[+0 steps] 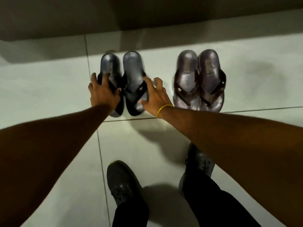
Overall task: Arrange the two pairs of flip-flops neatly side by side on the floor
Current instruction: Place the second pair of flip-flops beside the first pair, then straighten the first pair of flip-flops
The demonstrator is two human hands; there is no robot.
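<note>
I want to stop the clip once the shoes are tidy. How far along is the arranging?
Nearly done. The brown pair already sits together, heels aligned. The left hand and right hand are each on one sandal of the grey pair, which sits slightly uneven. Left: squaring that pair, then letting go.

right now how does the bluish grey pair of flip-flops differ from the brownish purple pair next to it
The bluish grey pair of flip-flops has both hands on it, the left hand on its left sandal and the right hand on its right one; the brownish purple pair of flip-flops sits untouched. The bluish grey pair splays slightly; the brownish purple pair lies snug and parallel. Both rest on the pale tiled floor, heels toward the wall.
</note>
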